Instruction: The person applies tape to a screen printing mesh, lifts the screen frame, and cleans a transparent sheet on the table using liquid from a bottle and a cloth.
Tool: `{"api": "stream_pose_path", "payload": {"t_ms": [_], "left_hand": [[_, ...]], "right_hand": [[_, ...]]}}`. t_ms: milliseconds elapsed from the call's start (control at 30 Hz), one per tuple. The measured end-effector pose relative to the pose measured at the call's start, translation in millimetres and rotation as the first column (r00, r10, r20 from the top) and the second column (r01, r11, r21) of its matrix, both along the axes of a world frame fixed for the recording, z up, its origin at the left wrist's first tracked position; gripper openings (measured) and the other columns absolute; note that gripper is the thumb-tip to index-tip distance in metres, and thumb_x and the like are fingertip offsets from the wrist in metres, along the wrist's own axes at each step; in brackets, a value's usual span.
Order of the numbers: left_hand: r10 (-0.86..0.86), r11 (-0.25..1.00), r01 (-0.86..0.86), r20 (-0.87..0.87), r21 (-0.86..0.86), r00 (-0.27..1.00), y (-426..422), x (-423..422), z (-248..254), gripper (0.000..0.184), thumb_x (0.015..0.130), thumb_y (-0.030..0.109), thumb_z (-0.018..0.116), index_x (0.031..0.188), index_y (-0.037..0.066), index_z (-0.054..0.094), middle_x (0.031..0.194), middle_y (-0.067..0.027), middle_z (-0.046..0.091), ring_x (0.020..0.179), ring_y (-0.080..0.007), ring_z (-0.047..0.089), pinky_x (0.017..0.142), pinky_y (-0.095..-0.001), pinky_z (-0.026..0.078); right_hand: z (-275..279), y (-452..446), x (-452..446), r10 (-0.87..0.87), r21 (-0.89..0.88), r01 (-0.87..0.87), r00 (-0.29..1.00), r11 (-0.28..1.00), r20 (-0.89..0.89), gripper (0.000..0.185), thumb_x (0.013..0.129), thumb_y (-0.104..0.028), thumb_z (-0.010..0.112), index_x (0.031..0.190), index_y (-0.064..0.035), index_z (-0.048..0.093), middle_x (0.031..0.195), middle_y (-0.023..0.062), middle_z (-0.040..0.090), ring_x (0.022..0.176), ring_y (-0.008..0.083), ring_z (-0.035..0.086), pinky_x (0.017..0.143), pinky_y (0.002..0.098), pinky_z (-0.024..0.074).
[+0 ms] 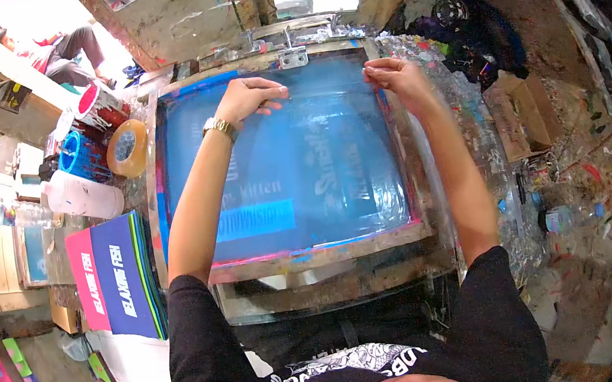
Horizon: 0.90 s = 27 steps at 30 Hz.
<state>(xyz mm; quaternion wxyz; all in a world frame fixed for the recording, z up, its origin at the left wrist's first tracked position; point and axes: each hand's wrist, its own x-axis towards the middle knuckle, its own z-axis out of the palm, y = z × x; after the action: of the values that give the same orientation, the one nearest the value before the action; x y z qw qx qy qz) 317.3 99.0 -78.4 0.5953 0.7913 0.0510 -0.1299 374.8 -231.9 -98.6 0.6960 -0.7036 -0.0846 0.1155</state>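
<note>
A glossy film of clear plastic (352, 162) lies over the smooth blue mesh (253, 140) inside a worn, paint-stained wooden frame (315, 259); at the far edge, a shiny metal hinge (293, 57), and at left, a translucent tape roll (127, 148).

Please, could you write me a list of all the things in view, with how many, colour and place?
screen: one, blue in wooden frame, centre
clamp: one, silver, screen's top edge
tape roll: one, yellowish, left of screen
tubs: one red-stained, one blue-stained, one white, upper left
printed sheets: stack, pink and blue, left
box: one, brown, right
bottle: one, clear, right
other person: one, dark trousers, far upper left
watch: one, gold-coloured, left wrist
left hand: one, bare, over screen's upper middle
right hand: one, bare, screen's upper right
</note>
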Motion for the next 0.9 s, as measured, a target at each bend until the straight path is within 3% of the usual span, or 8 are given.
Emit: {"api": "stream_pose_path", "payload": {"t_ms": [200,267,367,533,600,667,833,900], "left_hand": [[0.070,0.996,-0.072,0.034,0.058,0.997,6.7,37.3,-28.7,0.026,0.079,0.023,0.081,0.095,0.003,0.076,0.087,-0.0070,0.075,0.071,-0.0110,0.070,0.062,-0.0235,0.054],[0.128,0.896,-0.195,0.188,0.400,0.974,6.6,40.8,-30.8,0.026,0.076,0.028,0.082,0.090,0.007,0.077,0.083,-0.0064,0.075,0.072,-0.0132,0.070,0.067,-0.0274,0.054],[0.115,0.848,-0.279,0.356,0.450,0.927,5.0,43.5,-45.9,0.025,0.074,0.032,0.082,0.084,0.009,0.077,0.081,-0.0055,0.074,0.075,-0.0154,0.070,0.071,-0.0297,0.054],[-0.005,0.961,-0.095,0.359,0.259,0.933,1.1,47.1,-62.5,0.021,0.085,0.023,0.074,0.087,0.003,0.069,0.089,-0.0091,0.075,0.081,-0.0142,0.069,0.073,-0.0282,0.052],[-0.065,0.997,0.074,0.353,-0.013,0.933,0.4,44.9,-68.4,0.015,0.092,0.016,0.066,0.091,0.002,0.061,0.092,-0.0121,0.075,0.083,-0.0131,0.069,0.073,-0.0264,0.052],[-0.082,0.994,0.099,0.312,-0.040,0.947,0.2,40.3,-69.8,0.014,0.093,0.015,0.064,0.091,0.002,0.059,0.092,-0.0125,0.075,0.084,-0.0129,0.069,0.072,-0.0256,0.051],[-0.128,0.990,0.113,0.219,0.082,0.967,-5.2,25.1,-60.5,0.012,0.095,0.013,0.061,0.091,0.003,0.056,0.092,-0.0125,0.075,0.085,-0.0128,0.070,0.072,-0.0244,0.051],[-0.087,0.996,0.072,0.320,0.057,0.943,-7.4,22.4,-65.9,0.013,0.092,0.014,0.063,0.091,0.002,0.059,0.090,-0.0118,0.075,0.083,-0.0139,0.071,0.072,-0.0256,0.053]], "right_hand": [[-13.5,18.4,30.6,-0.070,-0.184,0.062,0.997,0.981,-0.040,0.023,0.088,-0.018,0.072,0.098,0.0023,0.070,0.092,0.0103,0.072,0.082,0.0188,0.070,0.069,0.0311,0.0586],[-24.0,27.4,46.0,-0.102,-0.253,0.100,0.995,0.962,0.006,0.023,0.088,-0.017,0.071,0.099,0.0026,0.069,0.090,0.0101,0.071,0.081,0.0188,0.070,0.066,0.0317,0.0592],[-41.8,38.3,70.6,-0.105,-0.456,0.148,0.987,0.877,0.118,0.021,0.091,-0.015,0.067,0.102,0.0018,0.067,0.090,0.0103,0.070,0.079,0.0191,0.070,0.059,0.0356,0.0613],[-29.2,48.6,54.0,0.005,-0.611,0.032,0.998,0.791,0.058,0.015,0.095,-0.013,0.059,0.101,0.0005,0.061,0.092,0.0113,0.070,0.075,0.0209,0.071,0.051,0.0385,0.0616],[-24.8,48.5,44.4,-0.003,-0.595,0.039,0.998,0.803,0.061,0.015,0.095,-0.013,0.059,0.101,0.0009,0.060,0.092,0.0116,0.070,0.074,0.0213,0.072,0.050,0.0382,0.0613],[-26.7,46.3,40.9,-0.069,-0.580,0.128,0.990,0.804,0.124,0.016,0.088,-0.012,0.061,0.096,0.0001,0.067,0.077,0.0128,0.072,0.061,0.0237,0.072,0.051,0.0376,0.0586],[-31.3,41.9,42.2,-0.088,-0.667,0.159,0.986,0.728,0.139,0.015,0.084,-0.012,0.063,0.088,0.0006,0.069,0.079,0.0184,0.072,0.062,0.0269,0.072,0.063,0.0395,0.0595],[-35.4,38.7,44.3,-0.074,-0.710,0.181,0.981,0.681,0.180,0.015,0.082,-0.013,0.064,0.084,0.0007,0.071,0.080,0.0205,0.072,0.061,0.0283,0.072,0.068,0.0403,0.0596]]}}
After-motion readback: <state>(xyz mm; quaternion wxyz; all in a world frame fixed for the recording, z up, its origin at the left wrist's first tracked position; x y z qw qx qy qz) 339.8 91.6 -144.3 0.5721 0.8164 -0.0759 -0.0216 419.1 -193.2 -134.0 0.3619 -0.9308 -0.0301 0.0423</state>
